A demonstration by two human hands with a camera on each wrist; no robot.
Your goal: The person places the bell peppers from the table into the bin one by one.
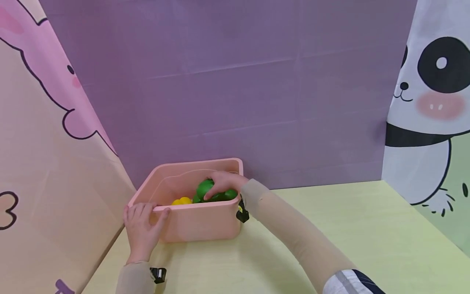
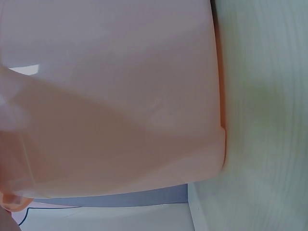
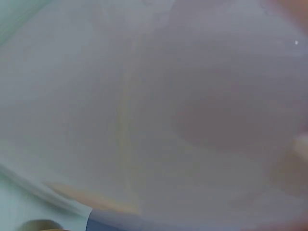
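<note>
A pink plastic bin (image 1: 200,222) stands on the table near the purple backdrop. My left hand (image 1: 141,226) grips its front rim at the left corner, with the fingers over the edge and the thumb at the front. The right hand (image 1: 225,183) reaches in over the right end and holds a glossy, rounded green thing (image 1: 205,188), thumb on the near side. More green (image 1: 230,194) shows beneath that hand, partly covered. Left of it lies a lobed yellow thing (image 1: 182,201), half hidden by the front wall. Both wrist views are mostly filled by the bin's wall (image 2: 120,96).
Pale wood-grain table surface (image 1: 312,212) extends to the right of the bin. A purple backdrop (image 1: 257,102) rises behind it. Panels with cartoon animals flank the table, a pink one (image 1: 47,53) at left and a panda (image 1: 433,94) at right.
</note>
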